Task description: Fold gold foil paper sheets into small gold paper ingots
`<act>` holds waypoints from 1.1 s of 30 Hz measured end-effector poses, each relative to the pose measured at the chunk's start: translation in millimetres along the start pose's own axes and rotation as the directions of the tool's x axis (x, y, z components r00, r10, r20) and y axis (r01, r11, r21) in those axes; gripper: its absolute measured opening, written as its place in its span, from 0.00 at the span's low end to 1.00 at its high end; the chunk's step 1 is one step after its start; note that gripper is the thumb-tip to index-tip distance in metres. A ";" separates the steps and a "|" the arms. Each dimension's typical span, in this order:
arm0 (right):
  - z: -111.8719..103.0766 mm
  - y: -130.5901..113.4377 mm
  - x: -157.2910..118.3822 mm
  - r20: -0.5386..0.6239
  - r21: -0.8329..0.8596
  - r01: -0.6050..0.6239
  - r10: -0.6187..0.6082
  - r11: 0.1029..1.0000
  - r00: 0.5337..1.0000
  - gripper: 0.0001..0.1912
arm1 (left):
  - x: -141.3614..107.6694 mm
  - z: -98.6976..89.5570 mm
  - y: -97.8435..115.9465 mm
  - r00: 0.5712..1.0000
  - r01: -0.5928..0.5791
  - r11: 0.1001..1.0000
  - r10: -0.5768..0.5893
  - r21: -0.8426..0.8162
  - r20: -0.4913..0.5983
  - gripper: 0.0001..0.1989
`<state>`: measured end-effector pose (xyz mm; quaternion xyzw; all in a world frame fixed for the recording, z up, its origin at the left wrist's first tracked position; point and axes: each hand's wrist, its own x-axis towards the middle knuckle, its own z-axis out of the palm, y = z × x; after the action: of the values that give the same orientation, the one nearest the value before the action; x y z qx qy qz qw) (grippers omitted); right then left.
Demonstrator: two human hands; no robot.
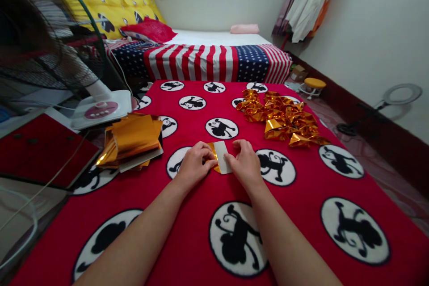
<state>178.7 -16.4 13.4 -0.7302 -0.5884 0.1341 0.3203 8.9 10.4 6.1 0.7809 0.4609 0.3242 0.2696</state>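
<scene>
A partly folded sheet of gold foil paper (221, 156) lies on the red cloth, its pale back facing up and a gold strip showing at its left. My left hand (198, 161) grips the left edge, thumb and fingers pinched together. On the opposite side my right hand (244, 161) pinches the paper's right edge, its fingers bent. To the left sits a stack of flat gold foil sheets (136, 136). Several folded gold foil pieces (284, 118) are heaped at the back right.
The red cloth (187, 241) with monkey prints covers the surface before me. At left stands an electric fan (102, 107) beside a dark red box (40, 147). Beyond are a bed (208, 60), a yellow stool (314, 84) and a ring-light stand (400, 94).
</scene>
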 end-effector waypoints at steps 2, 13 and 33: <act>1.4 3.2 2.6 -0.002 0.029 0.014 -0.014 0.999 1.000 0.21 | -0.6 0.2 0.3 1.000 -0.007 1.000 0.006 -0.016 -0.004 0.04; -2.9 0.9 5.6 0.179 0.062 -0.082 0.070 0.995 0.981 0.09 | -0.8 1.7 -3.3 0.992 -0.039 0.997 0.046 0.065 -0.115 0.14; -6.0 -6.8 -0.3 0.115 -0.063 -0.110 0.116 0.992 0.986 0.08 | -4.0 -4.7 9.0 0.999 -0.036 0.962 0.032 0.270 0.022 0.04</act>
<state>176.8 -17.8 22.1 -0.7619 -0.5676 0.1786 0.2559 8.8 3.5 14.6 0.8209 0.4849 0.2562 0.1590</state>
